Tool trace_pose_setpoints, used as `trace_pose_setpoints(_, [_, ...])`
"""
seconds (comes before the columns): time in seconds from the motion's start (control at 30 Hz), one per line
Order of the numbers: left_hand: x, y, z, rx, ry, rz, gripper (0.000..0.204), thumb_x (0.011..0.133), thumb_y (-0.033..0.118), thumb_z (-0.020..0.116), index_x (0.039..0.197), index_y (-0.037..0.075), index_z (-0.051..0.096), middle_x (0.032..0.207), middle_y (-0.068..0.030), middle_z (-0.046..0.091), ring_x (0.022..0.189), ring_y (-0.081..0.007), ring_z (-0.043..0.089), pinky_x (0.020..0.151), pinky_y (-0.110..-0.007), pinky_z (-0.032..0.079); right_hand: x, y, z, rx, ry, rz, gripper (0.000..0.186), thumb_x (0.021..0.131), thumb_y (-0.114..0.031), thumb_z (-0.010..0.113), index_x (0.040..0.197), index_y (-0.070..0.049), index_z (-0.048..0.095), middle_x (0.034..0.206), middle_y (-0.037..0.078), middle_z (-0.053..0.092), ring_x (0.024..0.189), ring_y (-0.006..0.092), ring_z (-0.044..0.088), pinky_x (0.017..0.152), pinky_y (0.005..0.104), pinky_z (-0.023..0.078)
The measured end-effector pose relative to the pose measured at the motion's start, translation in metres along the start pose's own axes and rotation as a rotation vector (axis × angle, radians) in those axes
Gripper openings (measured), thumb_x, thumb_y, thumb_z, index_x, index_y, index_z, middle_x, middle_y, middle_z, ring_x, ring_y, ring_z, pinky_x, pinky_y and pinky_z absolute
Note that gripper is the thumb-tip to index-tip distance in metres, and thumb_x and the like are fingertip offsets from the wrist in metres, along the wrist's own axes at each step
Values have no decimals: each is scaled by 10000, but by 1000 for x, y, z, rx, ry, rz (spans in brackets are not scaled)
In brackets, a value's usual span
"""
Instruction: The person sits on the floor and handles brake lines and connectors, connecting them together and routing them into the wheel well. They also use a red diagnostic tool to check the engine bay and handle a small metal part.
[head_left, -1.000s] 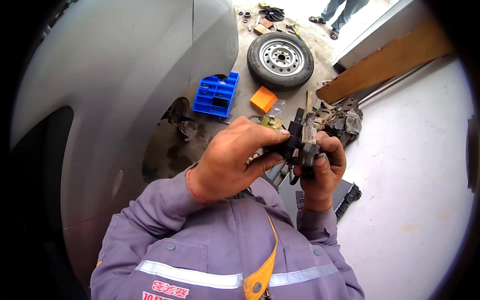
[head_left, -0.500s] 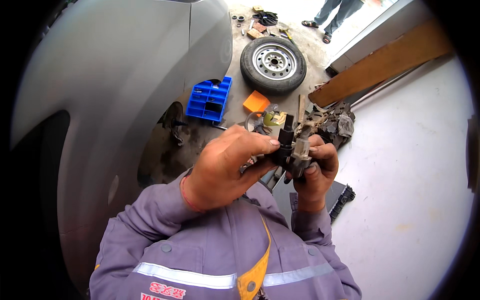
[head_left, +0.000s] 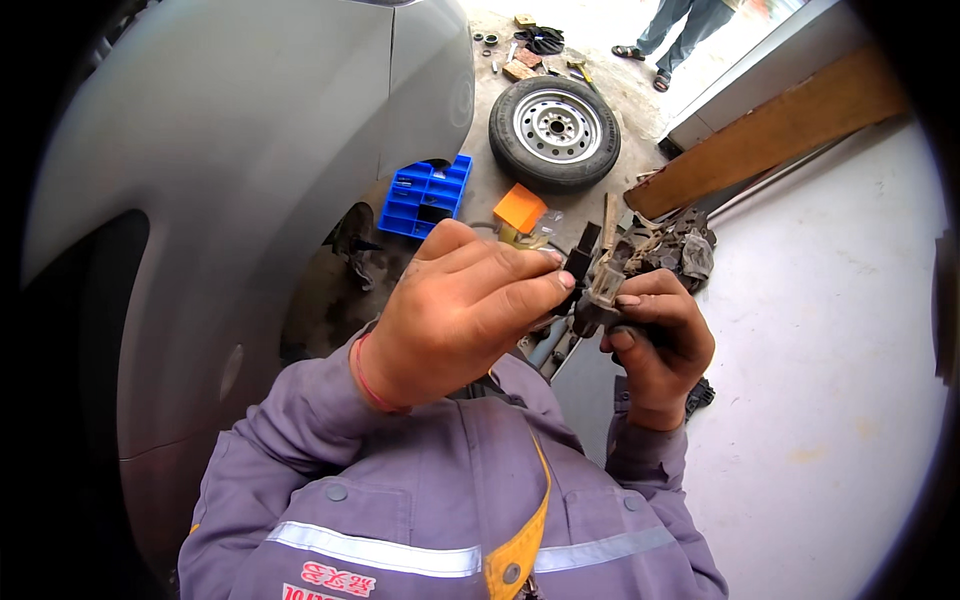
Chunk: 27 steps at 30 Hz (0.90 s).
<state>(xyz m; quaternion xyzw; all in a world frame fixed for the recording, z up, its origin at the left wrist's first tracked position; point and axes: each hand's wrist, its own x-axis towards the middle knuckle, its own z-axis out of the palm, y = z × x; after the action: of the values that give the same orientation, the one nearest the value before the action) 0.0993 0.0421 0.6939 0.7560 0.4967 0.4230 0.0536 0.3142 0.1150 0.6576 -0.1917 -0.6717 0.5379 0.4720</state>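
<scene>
In front of my chest, my left hand [head_left: 455, 315] pinches a black plastic part [head_left: 583, 255] with a blocky upper end; its lower portion is hidden behind the fingers. Close against it on the right is a clear, stained plastic piece with a dark base [head_left: 604, 290], held between the thumb and fingers of my right hand [head_left: 668, 340]. The two parts stand side by side, roughly upright. Whether they are joined cannot be made out.
A grey car body [head_left: 250, 150] fills the left side. Beyond my hands lie a blue compartment tray [head_left: 425, 195], an orange box [head_left: 520, 208] and a wheel [head_left: 557, 135]. Dirty parts [head_left: 680, 245] sit by the brown board [head_left: 770, 130]. Someone's legs [head_left: 680, 30] stand far off.
My right hand has shifted to the right and turned, its fingers lower on the clear piece. My left hand has moved slightly right and now covers more of the black part.
</scene>
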Motion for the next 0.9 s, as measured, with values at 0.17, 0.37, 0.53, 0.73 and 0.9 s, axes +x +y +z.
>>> trace_pose_setpoints(0.17, [-3, 5, -1, 133, -4, 98, 218, 789, 68, 673, 1007, 70, 677, 1011, -99, 700, 813, -193, 652, 738, -303, 441, 12, -14, -11, -166, -113, -122, 279, 751, 40, 759, 1008, 15, 656, 923, 166, 666, 765, 185, 644, 633, 267, 502])
trace_pose_setpoints(0.37, [-3, 5, -1, 97, -17, 86, 266, 779, 67, 675, 1045, 54, 671, 1017, -119, 683, 829, -229, 645, 748, -324, 455, 15, -21, -16, -222, -151, -100, 303, 692, 41, 777, 973, -4, 673, 878, 153, 680, 724, 193, 666, 601, 266, 510])
trace_pose_setpoints(0.53, [-4, 6, -2, 76, -55, 72, 324, 760, 55, 691, 1083, 53, 664, 1011, -116, 679, 841, -234, 642, 756, -328, 460, 17, -23, -19, -252, -187, -76, 314, 670, 44, 786, 960, -12, 681, 850, 141, 680, 715, 204, 680, 597, 264, 514])
trace_pose_setpoints(0.73, [-4, 7, 0, 70, -62, 67, 321, 759, 52, 689, 1079, 49, 666, 1019, -118, 673, 841, -234, 636, 761, -332, 463, 17, -23, -22, -286, -202, -69, 334, 650, 44, 794, 960, -22, 687, 830, 134, 673, 703, 212, 687, 593, 268, 520])
trace_pose_setpoints(0.9, [-6, 9, 1, 147, -81, 97, 288, 778, 63, 662, 1065, 42, 664, 1021, -125, 669, 842, -230, 632, 760, -330, 465, 17, -25, -23, -246, -228, -21, 254, 690, 56, 758, 919, 23, 654, 830, 133, 650, 694, 167, 597, 595, 260, 459])
